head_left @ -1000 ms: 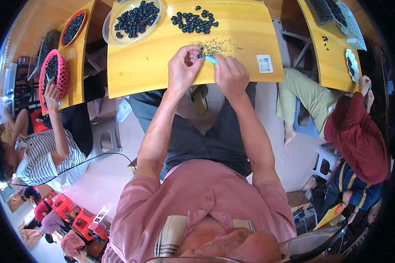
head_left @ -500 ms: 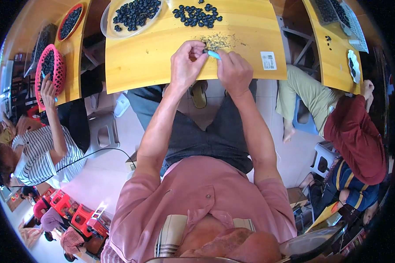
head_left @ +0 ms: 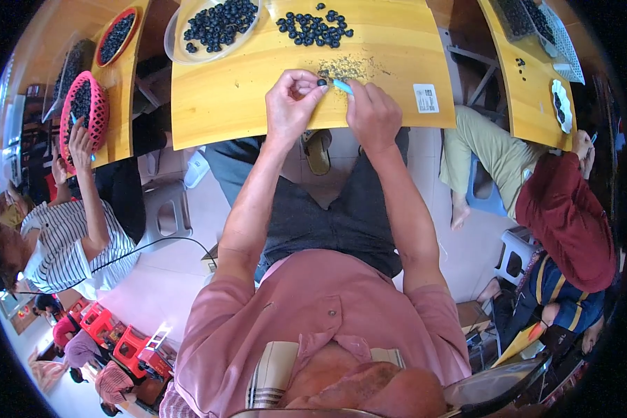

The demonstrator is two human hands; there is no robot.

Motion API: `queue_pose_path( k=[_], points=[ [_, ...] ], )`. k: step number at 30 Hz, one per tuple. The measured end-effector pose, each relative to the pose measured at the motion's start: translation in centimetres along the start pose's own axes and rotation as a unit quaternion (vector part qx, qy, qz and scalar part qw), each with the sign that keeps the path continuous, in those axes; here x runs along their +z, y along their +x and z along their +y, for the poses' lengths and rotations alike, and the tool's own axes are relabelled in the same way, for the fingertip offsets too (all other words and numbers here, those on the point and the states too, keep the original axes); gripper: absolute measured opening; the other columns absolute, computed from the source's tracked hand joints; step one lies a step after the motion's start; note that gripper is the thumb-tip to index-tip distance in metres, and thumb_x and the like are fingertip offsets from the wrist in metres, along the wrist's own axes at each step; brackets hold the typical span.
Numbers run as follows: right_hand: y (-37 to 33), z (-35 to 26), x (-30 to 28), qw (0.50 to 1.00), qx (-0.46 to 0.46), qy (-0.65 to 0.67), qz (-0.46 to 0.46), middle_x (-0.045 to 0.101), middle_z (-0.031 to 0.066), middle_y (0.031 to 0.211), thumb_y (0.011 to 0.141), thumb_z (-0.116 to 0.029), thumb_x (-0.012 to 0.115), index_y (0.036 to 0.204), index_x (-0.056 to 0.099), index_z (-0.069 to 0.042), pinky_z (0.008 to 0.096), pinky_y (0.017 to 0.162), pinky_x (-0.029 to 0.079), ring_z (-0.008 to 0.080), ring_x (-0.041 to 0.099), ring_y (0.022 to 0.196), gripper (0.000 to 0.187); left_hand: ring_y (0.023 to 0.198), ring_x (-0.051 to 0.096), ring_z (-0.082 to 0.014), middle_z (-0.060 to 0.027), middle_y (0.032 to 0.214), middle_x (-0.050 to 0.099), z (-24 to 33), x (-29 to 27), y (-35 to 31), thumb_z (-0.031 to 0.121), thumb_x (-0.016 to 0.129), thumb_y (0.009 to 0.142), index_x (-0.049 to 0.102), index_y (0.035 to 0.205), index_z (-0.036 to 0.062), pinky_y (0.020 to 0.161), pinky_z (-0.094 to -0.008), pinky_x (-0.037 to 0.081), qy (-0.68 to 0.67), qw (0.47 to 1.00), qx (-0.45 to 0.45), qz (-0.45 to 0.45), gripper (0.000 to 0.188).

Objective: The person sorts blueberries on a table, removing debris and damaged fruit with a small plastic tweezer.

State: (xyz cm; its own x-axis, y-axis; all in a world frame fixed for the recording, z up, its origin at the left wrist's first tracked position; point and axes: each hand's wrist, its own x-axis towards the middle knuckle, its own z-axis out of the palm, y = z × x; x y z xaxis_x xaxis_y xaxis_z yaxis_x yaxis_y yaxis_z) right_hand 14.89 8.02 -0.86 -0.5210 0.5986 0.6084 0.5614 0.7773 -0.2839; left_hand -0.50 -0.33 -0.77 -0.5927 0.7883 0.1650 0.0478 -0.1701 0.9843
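Observation:
Over the near part of the yellow wooden table, my left hand (head_left: 292, 101) pinches a small round black bead (head_left: 321, 82) between thumb and fingers. My right hand (head_left: 374, 115) grips a slim tool with a light-blue handle (head_left: 343, 86), its tip pointing left at the bead. A small gap shows between tip and bead. Beneath and just beyond my hands, dark crumbs (head_left: 352, 68) lie scattered on the wood. Farther off, a loose group of similar black beads (head_left: 315, 31) rests on the table. The tool's tip is too small to make out.
A clear round tub (head_left: 176, 50) of black beads stands at the far left of the table (head_left: 223, 104). A white label (head_left: 426, 98) sticks to its right side. To the left, a person works by a pink basket (head_left: 97, 118); another in dark red sits right.
The tool has drawn back slightly from the bead, which now shows more plainly in my left fingers. The person on the left has brought a second hand up near the basket.

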Motion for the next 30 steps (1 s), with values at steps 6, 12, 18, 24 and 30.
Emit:
queue_pose_path(
  k=[6,12,18,24,30],
  points=[
    [-1.0,0.6,0.3,0.999,-0.002,-0.045,0.008,0.062,0.0026,0.081,0.084,-0.014,0.075,0.107,0.074,-0.013,0.0379,0.063,0.054,0.0226,0.066,0.073,0.022,0.085,0.065,-0.0104,-0.0042,0.095,0.071,1.2,-2.3,1.4,-0.002,0.079,0.088,0.076,0.104,0.0011,0.078,-0.0256,0.055,0.143,0.984,0.087,0.063,0.016],
    [-0.5,0.1,-0.2,0.999,-0.003,0.012,0.038,0.062,0.0055,0.080,0.083,-0.010,0.075,0.108,0.075,-0.013,0.0407,0.064,0.053,0.0264,0.065,0.071,0.026,0.084,0.070,-0.0215,-0.0101,0.095,0.072,4.7,-10.4,9.2,0.003,0.079,0.087,0.076,0.106,0.0030,0.078,-0.0340,0.057,0.329,0.918,0.155,0.160,0.019],
    [-0.4,0.2,0.1,0.999,-0.004,0.010,0.038,0.062,0.0056,0.081,0.083,-0.010,0.076,0.107,0.075,-0.011,0.0395,0.064,0.053,0.0257,0.066,0.072,0.025,0.091,0.069,-0.0350,-0.0179,0.099,0.070,4.2,-8.0,11.7,0.001,0.077,0.085,0.076,0.107,0.0015,0.084,-0.0444,0.056,0.454,0.845,0.273,0.073,0.022],
    [-0.3,0.2,0.0,0.999,-0.012,0.003,0.046,0.059,0.0030,0.080,0.084,-0.011,0.073,0.105,0.074,-0.011,0.0370,0.066,0.054,0.0218,0.065,0.074,0.021,0.094,0.068,-0.0379,-0.0200,0.096,0.068,0.3,-2.9,9.2,0.012,0.080,0.087,0.076,0.107,-0.0009,0.086,-0.0469,0.055,0.460,0.874,0.150,-0.043,0.024],
    [-0.3,0.1,-0.1,0.999,-0.005,-0.002,0.035,0.058,0.0034,0.079,0.084,-0.011,0.073,0.103,0.073,-0.011,0.0367,0.066,0.054,0.0220,0.065,0.075,0.019,0.085,0.069,-0.0313,-0.0159,0.093,0.068,-0.2,-2.7,9.2,0.022,0.081,0.090,0.077,0.109,0.0022,0.080,-0.0431,0.055,0.471,0.872,0.132,-0.027,0.028]
  ],
)
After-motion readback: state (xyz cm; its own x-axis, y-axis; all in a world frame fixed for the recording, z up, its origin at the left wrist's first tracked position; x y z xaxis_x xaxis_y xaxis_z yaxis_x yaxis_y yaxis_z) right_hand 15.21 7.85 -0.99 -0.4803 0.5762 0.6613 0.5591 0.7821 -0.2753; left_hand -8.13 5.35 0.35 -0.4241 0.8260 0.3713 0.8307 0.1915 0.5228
